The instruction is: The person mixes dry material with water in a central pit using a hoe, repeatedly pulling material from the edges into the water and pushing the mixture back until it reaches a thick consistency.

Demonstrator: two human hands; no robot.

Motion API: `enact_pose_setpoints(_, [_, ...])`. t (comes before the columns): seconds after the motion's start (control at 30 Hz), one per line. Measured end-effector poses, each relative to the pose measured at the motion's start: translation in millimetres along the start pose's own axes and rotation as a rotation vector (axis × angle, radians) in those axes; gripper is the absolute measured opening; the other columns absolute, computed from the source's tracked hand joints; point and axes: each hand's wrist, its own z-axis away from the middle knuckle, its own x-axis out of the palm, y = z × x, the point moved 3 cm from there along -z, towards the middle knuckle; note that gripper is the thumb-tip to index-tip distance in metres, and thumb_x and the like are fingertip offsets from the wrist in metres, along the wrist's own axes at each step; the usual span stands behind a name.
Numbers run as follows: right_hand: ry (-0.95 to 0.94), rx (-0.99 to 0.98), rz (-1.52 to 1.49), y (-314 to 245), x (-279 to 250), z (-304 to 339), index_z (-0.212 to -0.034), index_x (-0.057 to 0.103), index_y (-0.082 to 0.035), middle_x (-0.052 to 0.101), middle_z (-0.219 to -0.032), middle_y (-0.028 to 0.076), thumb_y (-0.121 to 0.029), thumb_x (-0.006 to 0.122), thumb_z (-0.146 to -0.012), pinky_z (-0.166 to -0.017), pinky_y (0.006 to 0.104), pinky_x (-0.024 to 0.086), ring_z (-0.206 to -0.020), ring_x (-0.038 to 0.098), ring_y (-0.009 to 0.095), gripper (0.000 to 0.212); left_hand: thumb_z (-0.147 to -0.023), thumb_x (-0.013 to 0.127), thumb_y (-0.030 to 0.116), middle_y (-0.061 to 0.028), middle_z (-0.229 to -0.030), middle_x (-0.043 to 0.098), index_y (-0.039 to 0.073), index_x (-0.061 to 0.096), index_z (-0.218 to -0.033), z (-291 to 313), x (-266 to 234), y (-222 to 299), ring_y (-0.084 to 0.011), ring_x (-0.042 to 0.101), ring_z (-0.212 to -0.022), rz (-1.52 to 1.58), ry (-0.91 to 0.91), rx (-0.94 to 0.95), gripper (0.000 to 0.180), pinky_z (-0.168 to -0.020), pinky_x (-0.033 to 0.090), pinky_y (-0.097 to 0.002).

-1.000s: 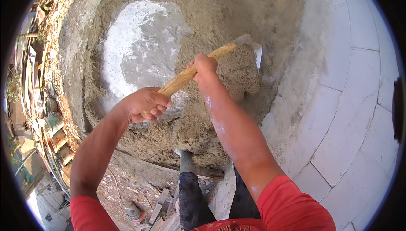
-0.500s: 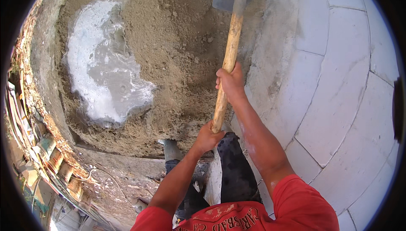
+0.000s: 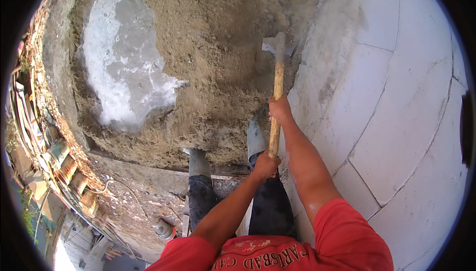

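Observation:
My right hand (image 3: pixel 280 108) is wrapped round the middle of the wooden handle of a hoe (image 3: pixel 278 80). Closer to my body, my left hand (image 3: pixel 267 165) grips the handle's lower end. The hoe's flat metal blade (image 3: pixel 269 45) is at the far end, against the grey-brown sandy mix (image 3: pixel 210 67); how deep its edge sits cannot be seen. To the left, a pool of grey liquid (image 3: pixel 136 48) with a whitish, powdery margin lies in a hollow of that mix.
A pale block wall (image 3: pixel 396 107) rises along the right. My boots (image 3: pixel 199 162) stand at the near edge of the mix. Scrap wood and tile-like pieces (image 3: pixel 67 167) lie at far left. A grey-and-red container (image 3: pixel 163 230) and a thin cord (image 3: pixel 131 191) lie at lower left.
The hoe has come nearer to me, its blade drawn back across the mix. Both hands have moved down, the left also rightward. The view has shifted slightly.

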Motion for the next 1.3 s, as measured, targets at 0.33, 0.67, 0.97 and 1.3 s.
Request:
enact_pose_setpoints(0.33, [-0.094,0.146,-0.085,55,23,42,-0.097,0.054,0.005,0.057,-0.069,0.012,-0.024,0.062,-0.095,-0.044,0.0394,0.053,-0.05,0.06,0.023,0.03,-0.082,0.064,0.012,-0.0048,-0.065,0.054,0.002,0.053,-0.102,39,-6,-64,-0.0152,0.053,-0.047,0.081,-0.028,0.009,0.024,-0.042,0.047,-0.0329])
enact_pose_setpoints(0.67, [-0.107,0.073,-0.453,-52,99,47,-0.092,0.055,-0.001,0.057,-0.069,0.011,-0.015,0.056,-0.094,-0.051,0.0417,0.053,-0.055,0.058,0.025,0.014,-0.08,0.07,0.011,-0.0031,-0.058,0.052,0.004,0.055,-0.068,131,-194,68,-0.0153,0.048,-0.044,-0.267,-0.345,0.563,0.02,-0.039,0.038,-0.0334])
enact_pose_setpoints(0.97, [-0.224,-0.124,-0.978,-155,284,363,-0.103,0.047,0.011,0.06,-0.089,0.018,-0.007,0.059,-0.093,-0.06,0.0405,0.061,-0.065,0.066,0.025,0.024,-0.083,0.075,0.005,-0.0019,-0.064,0.057,0.0,0.051,-0.124,395,-440,27,-0.0094,0.053,-0.046,-0.487,-0.178,0.164,0.047,-0.039,0.044,-0.0266])
enact_pose_setpoints(1.3, [0.112,-0.259,-0.778,14,141,273,-0.108,0.043,-0.003,0.052,-0.07,0.007,-0.012,0.06,-0.094,-0.038,0.0323,0.045,-0.045,0.052,0.016,0.024,-0.081,0.073,0.026,-0.0228,-0.091,0.068,0.002,0.059,-0.112,175,-225,-151,-0.0413,0.067,-0.089,-0.526,0.077,0.444,0.042,-0.079,0.052,-0.0444])
